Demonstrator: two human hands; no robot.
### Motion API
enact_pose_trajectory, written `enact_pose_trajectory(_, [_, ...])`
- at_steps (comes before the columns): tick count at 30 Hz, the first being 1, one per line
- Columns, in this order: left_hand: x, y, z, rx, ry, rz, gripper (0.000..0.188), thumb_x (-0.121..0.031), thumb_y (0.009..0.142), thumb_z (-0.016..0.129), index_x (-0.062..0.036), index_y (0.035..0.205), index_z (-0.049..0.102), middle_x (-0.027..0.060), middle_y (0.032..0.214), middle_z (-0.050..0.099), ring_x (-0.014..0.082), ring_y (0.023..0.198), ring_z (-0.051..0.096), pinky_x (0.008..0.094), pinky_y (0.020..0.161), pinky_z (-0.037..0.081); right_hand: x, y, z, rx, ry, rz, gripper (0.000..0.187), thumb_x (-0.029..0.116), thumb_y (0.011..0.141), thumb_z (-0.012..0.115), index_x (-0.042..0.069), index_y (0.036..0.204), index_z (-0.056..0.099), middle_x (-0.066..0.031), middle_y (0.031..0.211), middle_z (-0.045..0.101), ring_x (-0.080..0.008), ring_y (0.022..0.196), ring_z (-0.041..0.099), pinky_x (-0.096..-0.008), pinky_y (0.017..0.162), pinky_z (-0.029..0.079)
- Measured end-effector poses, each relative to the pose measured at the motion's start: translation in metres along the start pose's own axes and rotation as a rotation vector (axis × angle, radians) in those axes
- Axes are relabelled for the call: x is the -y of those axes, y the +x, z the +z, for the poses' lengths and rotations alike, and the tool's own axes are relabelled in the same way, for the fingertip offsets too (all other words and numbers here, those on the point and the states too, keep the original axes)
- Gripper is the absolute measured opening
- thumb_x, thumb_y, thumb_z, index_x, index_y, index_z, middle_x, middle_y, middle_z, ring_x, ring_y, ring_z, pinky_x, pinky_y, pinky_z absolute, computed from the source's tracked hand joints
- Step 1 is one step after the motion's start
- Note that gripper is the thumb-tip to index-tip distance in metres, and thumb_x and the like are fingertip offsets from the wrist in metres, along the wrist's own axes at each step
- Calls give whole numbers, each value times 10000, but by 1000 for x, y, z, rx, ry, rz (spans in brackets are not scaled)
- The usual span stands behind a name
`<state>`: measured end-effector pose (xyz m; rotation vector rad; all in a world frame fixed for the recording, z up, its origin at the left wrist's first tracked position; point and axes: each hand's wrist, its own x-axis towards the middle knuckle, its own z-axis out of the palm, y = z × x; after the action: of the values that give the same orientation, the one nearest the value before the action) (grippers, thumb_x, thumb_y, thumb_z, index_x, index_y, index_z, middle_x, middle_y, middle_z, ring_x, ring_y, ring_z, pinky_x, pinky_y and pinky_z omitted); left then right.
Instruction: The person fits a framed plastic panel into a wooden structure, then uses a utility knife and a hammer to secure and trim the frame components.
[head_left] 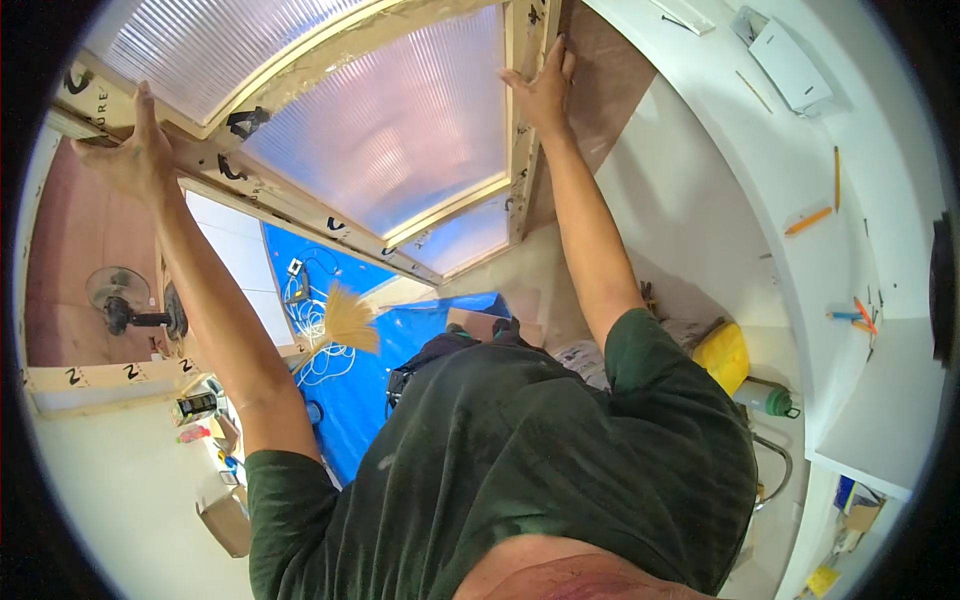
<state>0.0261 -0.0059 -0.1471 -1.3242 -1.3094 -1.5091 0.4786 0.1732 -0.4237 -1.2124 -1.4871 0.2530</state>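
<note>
A large wooden-framed panel (385, 125) with translucent ribbed sheets stands upright in front of me. Bare timber strips divide it into sections, and dark printed marks run along them. My left hand (138, 160) grips its left edge, thumb pointing up, the other fingers partly hidden behind the timber. On the opposite edge my right hand (545, 92) holds the side strip, its thumb on the face and its fingers round the outer side. Both arms reach out wide, and the panel's lower end comes down near the floor.
Below lies a blue tarp (350, 425) with a coiled white cable (310, 330) and a straw broom (350, 318). A black fan (118, 312) is at left. At right, a white shelf (790, 165) bears pencils; a yellow object (722, 357) and green bottle (772, 400) sit lower.
</note>
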Motion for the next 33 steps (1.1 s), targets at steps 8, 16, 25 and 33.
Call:
enact_pose_trajectory(8, [-21,-2,5,16,-197,-54,939,-381,747,955,109,1394,483,244,1282,639,320,1180,645,402,1068,490,-21,8,-15,81,50,-31,1144,503,803,868,-130,1560,288,-430,1535,346,-566,1437,366,-554,1181,371])
enact_pose_trajectory(16, [-6,0,2,28,-94,-26,892,-293,827,855,20,1505,367,251,1421,527,360,1286,559,449,1080,481,-3,-14,-4,142,-18,114,1316,482,733,922,-52,1630,120,-394,1619,216,-543,1514,243,-565,1236,300])
enact_pose_trajectory(25, [3,-13,-8,-16,-193,-276,882,-193,916,742,-81,1631,238,258,1576,400,405,1406,463,501,1095,471,-44,-8,16,49,-148,-7,1244,454,782,886,-30,1639,124,-367,1462,337,-525,1372,391,-556,1162,369])
enact_pose_trajectory(33, [-3,-198,-45,386,-298,-522,1002,-302,953,800,34,1616,127,273,1525,409,301,1407,449,452,1166,389,-45,-26,30,-49,-159,-84,1195,443,778,864,-78,1606,177,-365,1370,409,-544,1279,454,-562,1084,425])
